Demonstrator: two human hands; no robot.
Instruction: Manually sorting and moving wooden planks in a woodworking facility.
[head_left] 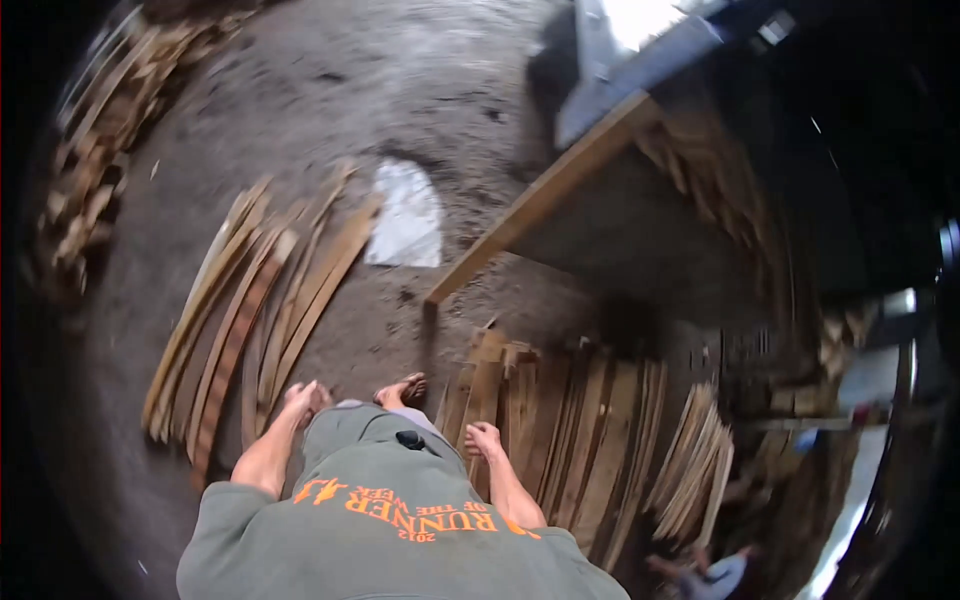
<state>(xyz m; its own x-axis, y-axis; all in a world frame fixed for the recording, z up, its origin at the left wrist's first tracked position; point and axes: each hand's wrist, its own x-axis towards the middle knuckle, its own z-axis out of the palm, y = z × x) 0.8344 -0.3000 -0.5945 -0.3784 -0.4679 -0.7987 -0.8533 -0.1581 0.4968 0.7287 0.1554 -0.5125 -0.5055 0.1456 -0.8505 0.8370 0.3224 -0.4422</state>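
The floor (400,90) is bare grey concrete, with a pale patch (405,215) near its middle; a long beam (545,195) slants from upper right down to the floor's centre; a fan of thin wooden slats (250,300) lies on the floor ahead and left of the left hand (305,397), long axes running away from the person and leaning right; a second stack of planks (560,430) lies just right of the right hand (483,438), axes roughly the same. The left hand is nearer the slats, almost at their near ends; it looks loosely closed and seems to hold nothing, though blur makes this uncertain; the right hand is curled shut, empty as far as shows. A foot (402,390) shows between the hands; another person (715,575) is cut off at the lower right.
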